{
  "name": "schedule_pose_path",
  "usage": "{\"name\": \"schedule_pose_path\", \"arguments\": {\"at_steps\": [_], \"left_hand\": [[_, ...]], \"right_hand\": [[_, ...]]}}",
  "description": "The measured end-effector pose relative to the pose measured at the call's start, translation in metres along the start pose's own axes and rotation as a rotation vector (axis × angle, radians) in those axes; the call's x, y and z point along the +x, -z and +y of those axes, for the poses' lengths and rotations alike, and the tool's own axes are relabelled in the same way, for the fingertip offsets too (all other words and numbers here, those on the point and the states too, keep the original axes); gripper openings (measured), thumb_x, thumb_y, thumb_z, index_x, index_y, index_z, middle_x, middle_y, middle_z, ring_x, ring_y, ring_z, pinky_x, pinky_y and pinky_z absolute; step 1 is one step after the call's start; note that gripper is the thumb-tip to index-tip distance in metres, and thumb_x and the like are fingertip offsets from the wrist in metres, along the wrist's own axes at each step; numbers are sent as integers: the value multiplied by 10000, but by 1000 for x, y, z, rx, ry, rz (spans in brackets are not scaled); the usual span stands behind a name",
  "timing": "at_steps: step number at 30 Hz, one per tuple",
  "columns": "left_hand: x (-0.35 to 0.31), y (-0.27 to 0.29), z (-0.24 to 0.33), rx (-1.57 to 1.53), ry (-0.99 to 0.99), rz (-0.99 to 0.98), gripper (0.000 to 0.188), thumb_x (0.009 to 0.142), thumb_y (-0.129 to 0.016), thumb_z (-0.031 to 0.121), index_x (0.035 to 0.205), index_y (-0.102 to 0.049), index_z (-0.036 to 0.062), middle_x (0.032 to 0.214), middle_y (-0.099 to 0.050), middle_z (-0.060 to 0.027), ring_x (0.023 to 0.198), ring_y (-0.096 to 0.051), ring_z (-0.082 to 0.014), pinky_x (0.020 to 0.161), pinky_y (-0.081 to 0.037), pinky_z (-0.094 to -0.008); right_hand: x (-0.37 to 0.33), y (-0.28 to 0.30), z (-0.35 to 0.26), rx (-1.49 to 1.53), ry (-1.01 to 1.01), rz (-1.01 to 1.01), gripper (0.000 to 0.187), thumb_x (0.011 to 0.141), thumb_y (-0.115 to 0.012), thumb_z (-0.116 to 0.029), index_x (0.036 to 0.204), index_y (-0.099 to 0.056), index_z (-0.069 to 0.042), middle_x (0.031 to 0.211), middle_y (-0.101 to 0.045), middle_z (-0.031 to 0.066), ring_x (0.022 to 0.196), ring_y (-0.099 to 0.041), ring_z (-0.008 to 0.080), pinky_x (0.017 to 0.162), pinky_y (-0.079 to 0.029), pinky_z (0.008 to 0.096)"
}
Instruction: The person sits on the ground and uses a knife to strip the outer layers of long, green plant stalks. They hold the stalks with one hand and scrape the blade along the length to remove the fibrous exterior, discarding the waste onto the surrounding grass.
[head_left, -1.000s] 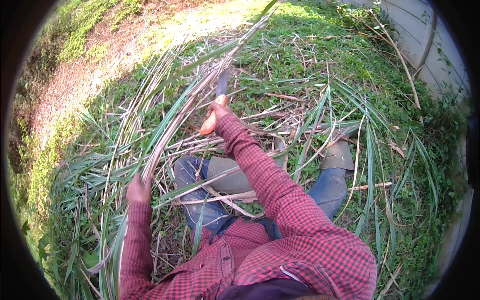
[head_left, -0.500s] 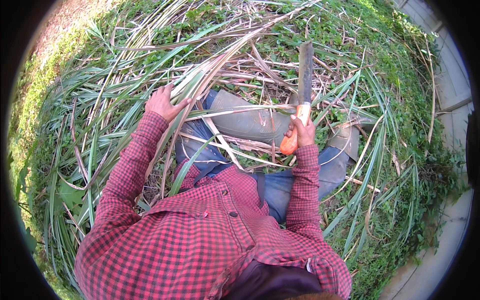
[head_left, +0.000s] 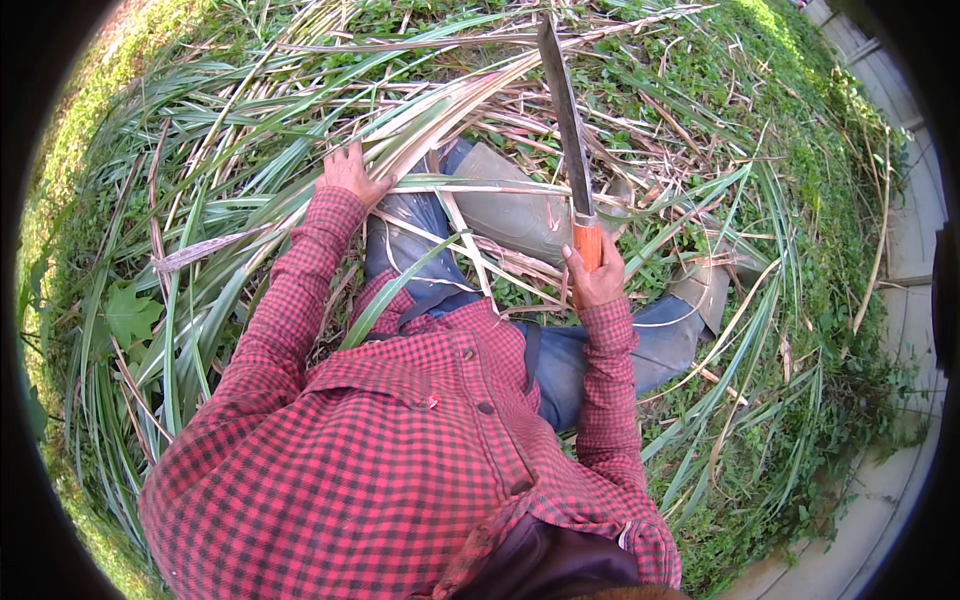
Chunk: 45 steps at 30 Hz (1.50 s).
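In my right hand [head_left: 597, 277], closed round an orange-red wooden handle, is a machete [head_left: 570, 120]. Its long dark blade points up and away, leaning slightly left. My left hand [head_left: 352, 178] lies on a bundle of long cane-like leaves [head_left: 430, 125], green and straw-coloured, its fingers stretched and its thumb out toward the stalks. The bundle runs from the far middle down past that hand, over my blue-trousered leg. Some fingertips are partly lost among the leaves. A few single blades cross my legs between the two hands.
My bent legs in grey-green boots [head_left: 510, 205] lie across the middle. Cut leaves [head_left: 130, 240] are heaped on the left, and more lie on the grass [head_left: 790, 350] at the right. A pale slab edge [head_left: 915, 240] curves along the far right.
The machete has tilted left, its tip farther away and edge turned. My right hand has moved a little lower on the picture. The left hand has shifted slightly right and up along the leaves.
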<state>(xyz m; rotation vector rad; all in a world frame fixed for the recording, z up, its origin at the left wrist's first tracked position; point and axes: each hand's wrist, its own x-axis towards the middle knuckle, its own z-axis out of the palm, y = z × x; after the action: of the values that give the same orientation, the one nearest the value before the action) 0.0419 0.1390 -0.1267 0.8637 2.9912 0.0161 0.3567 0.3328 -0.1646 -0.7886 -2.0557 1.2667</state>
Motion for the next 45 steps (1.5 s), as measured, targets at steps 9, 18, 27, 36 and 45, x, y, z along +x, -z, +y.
{"name": "schedule_pose_path", "arguments": {"at_steps": [9, 18, 27, 36, 45], "left_hand": [[-42, -34, -7, -23, -290, 396, 454, 810, -552, 346, 1189, -494, 102, 1202, -454, -175, 1099, -444, -343, 935, -345, -459], [-26, -40, -33, -208, -151, 317, 275, 834, -526, 187, 1091, -524, 88, 1014, -560, -131, 967, -553, -298, 831, -442, -418], [14, 19, -58, -45, -126, 272, 317, 852, -514, 395, 1024, -553, 132, 988, -617, -83, 812, -618, -308, 673, -499, -423], [53, -35, -84, -161, -103, 197, 322, 836, -545, 343, 1049, -555, 101, 1030, -602, -147, 915, -585, -329, 789, -465, -432], [15, 20, -76, -52, 37, -74, 448, 836, -493, 471, 1009, -589, 69, 946, -622, -208, 888, -596, -371, 771, -463, -450]], "right_hand": [[6, -16, 1, -130, 44, -52, 396, 718, -681, -152, 1062, -549, -5, 807, -607, 175, 699, -605, 249, 667, -477, 334], [-6, -32, 29, -96, -32, -116, 418, 724, -699, -147, 1071, -541, 27, 831, -605, 148, 735, -580, 213, 704, -466, 321], [-8, -11, 0, -168, 70, -47, 399, 735, -677, -143, 1068, -531, 21, 826, -586, 121, 736, -554, 193, 698, -452, 304], [1, 5, 5, -183, 5, 30, 456, 727, -679, -189, 1112, -524, 0, 844, -606, 174, 736, -609, 258, 690, -475, 329], [-18, 27, 16, -54, -120, 43, 498, 732, -675, -223, 1149, -514, -4, 905, -608, 163, 846, -608, 235, 757, -470, 318]]}}
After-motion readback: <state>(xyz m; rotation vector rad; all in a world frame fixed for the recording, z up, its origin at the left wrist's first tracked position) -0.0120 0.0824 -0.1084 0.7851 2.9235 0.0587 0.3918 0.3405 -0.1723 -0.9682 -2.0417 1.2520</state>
